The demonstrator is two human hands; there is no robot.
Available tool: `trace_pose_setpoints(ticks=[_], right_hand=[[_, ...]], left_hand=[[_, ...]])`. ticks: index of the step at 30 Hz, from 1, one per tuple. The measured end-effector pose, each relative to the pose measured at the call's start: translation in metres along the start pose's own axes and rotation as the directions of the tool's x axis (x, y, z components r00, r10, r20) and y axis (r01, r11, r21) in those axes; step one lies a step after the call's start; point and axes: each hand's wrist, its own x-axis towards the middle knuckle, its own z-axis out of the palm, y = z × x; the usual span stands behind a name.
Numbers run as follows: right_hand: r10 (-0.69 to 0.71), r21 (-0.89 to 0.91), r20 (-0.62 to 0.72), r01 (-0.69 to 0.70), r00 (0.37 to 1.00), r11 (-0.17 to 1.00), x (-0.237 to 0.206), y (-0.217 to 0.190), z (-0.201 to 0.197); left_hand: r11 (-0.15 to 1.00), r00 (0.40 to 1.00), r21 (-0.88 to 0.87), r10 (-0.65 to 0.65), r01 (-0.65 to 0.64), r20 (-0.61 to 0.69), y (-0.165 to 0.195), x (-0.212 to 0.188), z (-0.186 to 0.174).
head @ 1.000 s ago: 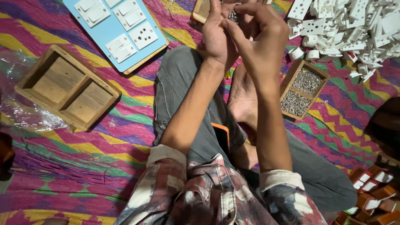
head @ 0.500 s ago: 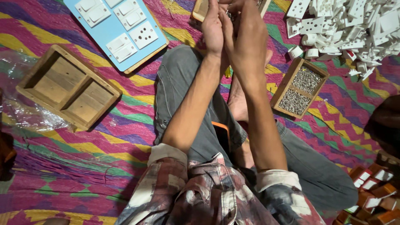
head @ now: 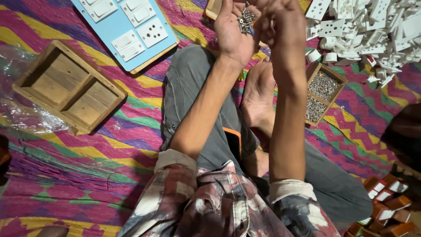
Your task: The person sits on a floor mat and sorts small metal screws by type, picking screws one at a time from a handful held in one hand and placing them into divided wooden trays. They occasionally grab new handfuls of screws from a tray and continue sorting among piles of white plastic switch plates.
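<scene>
Left hand (head: 232, 33) cupped (screws (head: 245, 19) inside)

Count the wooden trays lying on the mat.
2: an empty two-compartment wooden tray at left, and a smaller screw tray at right beside the foot. Others may lie outside the view.

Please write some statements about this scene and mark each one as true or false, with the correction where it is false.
1. The left hand holds small metal screws in its palm. True.
2. The wooden tray with two compartments is full of screws. False: both compartments are empty.
3. The blue panel carries white switches and a socket. True.
4. The pile of white plastic parts lies at the person's left. False: it lies at the right.
5. The right hand rests on the mat. False: it is raised beside the left hand.
</scene>
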Motion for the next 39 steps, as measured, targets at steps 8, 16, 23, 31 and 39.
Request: trace_pose_setpoints(ticks=[8,16,23,31,39], right_hand=[[0.018,-0.050,-0.058,-0.021,0.998,0.999,-0.005,-0.014,0.009],[-0.250,-0.811,0.225,0.323,0.942,0.487,-0.006,-0.020,0.019],[-0.236,-0.835,0.321,0.391,0.917,0.387,-0.004,-0.028,0.023],[-0.227,-0.868,0.310,0.373,0.923,0.329,0.000,-0.015,0.024],[-0.295,-0.829,0.352,0.442,0.888,0.342,0.001,-0.007,0.025]], left_hand=[[0.952,0.960,-0.216,-0.170,0.219,0.223,0.007,-0.008,0.019],[0.991,0.989,0.003,-0.134,0.134,0.062,0.011,-0.008,0.009],[0.957,0.939,0.026,-0.287,0.287,0.188,0.016,-0.009,0.004],[0.965,0.941,-0.045,-0.241,0.258,0.240,0.014,-0.001,0.000],[0.991,0.987,0.018,-0.136,0.135,0.088,0.007,0.002,-0.002]])
